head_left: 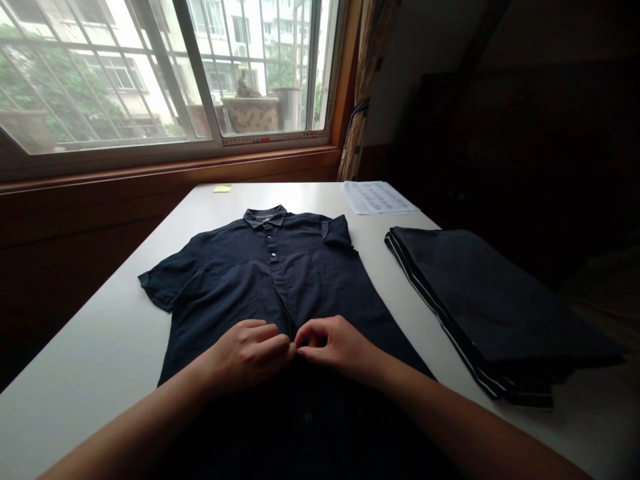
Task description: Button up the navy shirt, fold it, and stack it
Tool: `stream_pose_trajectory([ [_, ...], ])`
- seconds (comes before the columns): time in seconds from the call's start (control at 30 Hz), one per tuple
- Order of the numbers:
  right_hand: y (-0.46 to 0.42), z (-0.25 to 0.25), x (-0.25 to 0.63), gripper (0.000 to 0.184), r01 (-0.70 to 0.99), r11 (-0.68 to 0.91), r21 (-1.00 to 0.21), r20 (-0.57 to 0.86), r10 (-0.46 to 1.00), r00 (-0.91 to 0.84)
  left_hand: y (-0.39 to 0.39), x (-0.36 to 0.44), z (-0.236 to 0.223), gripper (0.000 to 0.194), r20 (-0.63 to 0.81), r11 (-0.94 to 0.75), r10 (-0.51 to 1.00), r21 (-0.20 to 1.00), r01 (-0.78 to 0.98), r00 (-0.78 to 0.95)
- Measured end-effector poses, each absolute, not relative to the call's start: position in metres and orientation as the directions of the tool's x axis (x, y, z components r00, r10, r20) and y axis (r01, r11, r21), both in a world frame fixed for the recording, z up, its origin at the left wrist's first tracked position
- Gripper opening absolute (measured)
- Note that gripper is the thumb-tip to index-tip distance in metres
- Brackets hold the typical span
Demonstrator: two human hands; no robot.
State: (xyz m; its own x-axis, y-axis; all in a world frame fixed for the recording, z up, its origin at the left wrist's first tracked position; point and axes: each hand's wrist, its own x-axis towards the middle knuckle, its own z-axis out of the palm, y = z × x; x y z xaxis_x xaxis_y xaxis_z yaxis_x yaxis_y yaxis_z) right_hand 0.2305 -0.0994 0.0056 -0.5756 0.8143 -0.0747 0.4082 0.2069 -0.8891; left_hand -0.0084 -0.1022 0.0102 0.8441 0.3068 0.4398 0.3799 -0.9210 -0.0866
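A dark navy short-sleeved shirt (225, 287) lies front side up, its collar (266, 217) toward the window. Two pale buttons show below the collar, and another shows faintly nearer to me. At the middle of the front opening, my left hand (255, 350) is closed, its fingers pinching the shirt's edge. Just to its right, my right hand (337, 343) pinches the same opening with thumb and forefinger. The fingertips of both hands meet there. Whatever small part lies between them is hidden. The shirt's lower part is in deep shadow.
A stack of folded dark cloth (480, 293) with pale-edged layers lies on the right of the white table (95, 360). Printed papers (377, 197) and a yellow sticky note (222, 189) lie near the far edge. Beyond are a barred window (215, 73) and a tied curtain (361, 100).
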Motion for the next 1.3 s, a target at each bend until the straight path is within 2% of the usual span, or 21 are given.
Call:
stream_pose_trajectory([
  [0.1,-0.0994,0.0067,0.2312,0.023,0.405,0.190,-0.895,-0.088,0.812,-0.576,-0.1021,-0.0092,0.0068,0.012,0.430,-0.923,0.333,-0.033,0.383,0.839],
  [0.27,-0.0996,0.0087,0.2324,0.024,0.389,0.188,-0.902,-0.087,0.803,-0.590,-0.1028,-0.0096,0.0080,0.013,0.416,-0.924,0.336,-0.027,0.381,0.845],
  [0.7,-0.0990,0.0122,0.2348,0.023,0.371,0.194,-0.908,-0.071,0.802,-0.593,-0.0986,-0.0072,0.0038,0.016,0.476,-0.921,0.284,-0.106,0.375,0.832],
  [0.8,-0.0983,0.0126,0.2357,0.023,0.367,0.207,-0.907,-0.057,0.802,-0.594,-0.0983,-0.0081,0.0018,0.016,0.480,-0.913,0.358,0.000,0.407,0.801],
  [0.9,-0.0977,0.0136,0.2364,0.022,0.370,0.242,-0.897,-0.026,0.807,-0.590,-0.0988,-0.0085,0.0022,0.006,0.517,-0.895,0.430,0.137,0.424,0.740],
  [0.97,-0.0975,0.0143,0.2366,0.022,0.364,0.263,-0.893,0.002,0.813,-0.582,-0.0989,-0.0085,0.0034,0.012,0.538,-0.897,0.429,0.163,0.410,0.726],
  [1.17,-0.0975,0.0155,0.2367,0.021,0.338,0.286,-0.896,0.042,0.814,-0.579,-0.0980,-0.0089,0.0063,0.007,0.497,-0.942,0.282,-0.018,0.335,0.821],
  [1.3,-0.0970,0.0155,0.2371,0.020,0.325,0.305,-0.895,0.059,0.803,-0.592,-0.0979,-0.0088,0.0056,0.005,0.491,-0.943,0.281,-0.022,0.333,0.825],
])
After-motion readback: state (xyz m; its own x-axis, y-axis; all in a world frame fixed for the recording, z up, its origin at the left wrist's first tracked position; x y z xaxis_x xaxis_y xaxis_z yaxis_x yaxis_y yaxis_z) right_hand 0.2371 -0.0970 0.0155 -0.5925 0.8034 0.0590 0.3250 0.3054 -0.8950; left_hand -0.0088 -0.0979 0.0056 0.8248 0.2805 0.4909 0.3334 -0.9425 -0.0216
